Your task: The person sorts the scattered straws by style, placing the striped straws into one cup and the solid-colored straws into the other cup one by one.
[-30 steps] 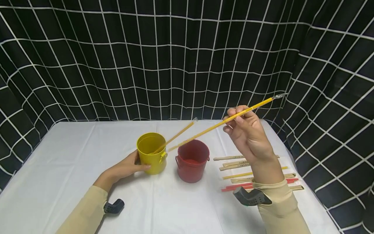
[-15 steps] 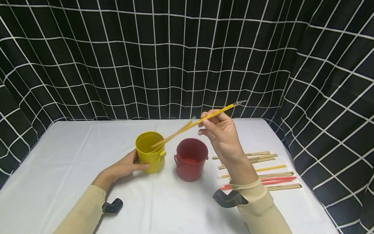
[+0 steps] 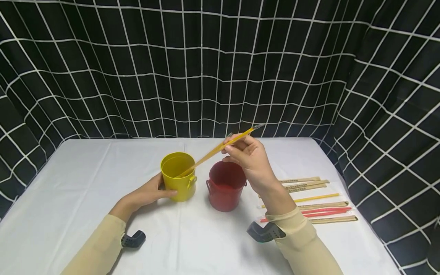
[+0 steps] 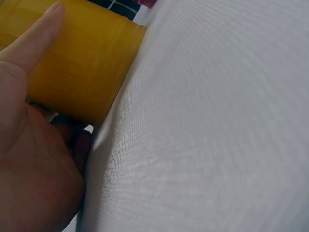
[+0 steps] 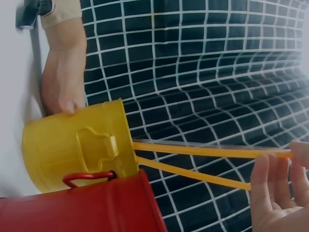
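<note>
My left hand (image 3: 146, 194) holds a small yellow bucket (image 3: 178, 187) from its left side, thumb along the front wall, as the left wrist view also shows. My right hand (image 3: 250, 160), raised above and behind a red bucket (image 3: 225, 196), pinches a yellow drinking straw (image 3: 242, 136) in a clear wrapper between thumb and fingertips. The straw slants down to the left, its lower end inside the yellow bucket. A second yellow straw (image 5: 193, 175) leans out of the same bucket, its upper end passing behind the right hand's fingers. The right palm partly overlaps the red bucket's rim.
On the white tablecloth (image 3: 192, 244) at right lie several paper-wrapped sticks (image 3: 324, 206), a yellow straw (image 3: 317, 198) and red straws (image 3: 326, 212), partly behind the right forearm. A black curtain (image 3: 206, 68) with white grid lines surrounds the table's back and right side.
My right hand has moved left and down with the yellow straw, whose lower end has gone into the yellow bucket. My left hand has kept its hold on the bucket.
</note>
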Action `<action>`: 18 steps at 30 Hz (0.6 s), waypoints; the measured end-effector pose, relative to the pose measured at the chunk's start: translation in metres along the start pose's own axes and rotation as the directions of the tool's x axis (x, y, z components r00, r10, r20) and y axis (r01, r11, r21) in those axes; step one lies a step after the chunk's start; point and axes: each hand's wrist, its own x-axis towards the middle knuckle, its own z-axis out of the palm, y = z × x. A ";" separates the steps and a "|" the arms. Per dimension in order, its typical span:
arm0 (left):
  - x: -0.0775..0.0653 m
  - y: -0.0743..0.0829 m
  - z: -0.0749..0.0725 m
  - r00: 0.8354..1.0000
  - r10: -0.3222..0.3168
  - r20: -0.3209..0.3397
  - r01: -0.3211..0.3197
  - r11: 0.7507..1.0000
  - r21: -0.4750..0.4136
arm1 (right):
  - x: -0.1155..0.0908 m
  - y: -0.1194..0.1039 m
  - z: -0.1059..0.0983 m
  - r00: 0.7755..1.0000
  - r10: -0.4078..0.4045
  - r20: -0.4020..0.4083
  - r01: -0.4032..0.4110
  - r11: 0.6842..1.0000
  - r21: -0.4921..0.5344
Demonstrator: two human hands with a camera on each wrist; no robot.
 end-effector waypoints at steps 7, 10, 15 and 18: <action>-0.002 0.001 0.000 1.000 0.001 0.003 -0.001 1.000 0.007 | 0.004 0.006 -0.002 0.999 0.048 -0.012 -0.049 0.997 -0.052; -0.002 0.002 0.000 1.000 0.008 0.007 -0.008 1.000 0.001 | 0.006 0.009 -0.004 0.998 0.057 -0.018 -0.059 0.994 -0.087; -0.002 0.005 0.001 1.000 0.015 0.005 -0.015 0.999 -0.035 | 0.010 0.016 -0.009 0.996 0.081 -0.029 -0.085 0.972 -0.219; -0.002 0.006 0.001 1.000 0.020 0.002 -0.020 0.999 -0.034 | 0.011 0.020 -0.011 0.995 0.104 -0.004 -0.099 0.935 -0.341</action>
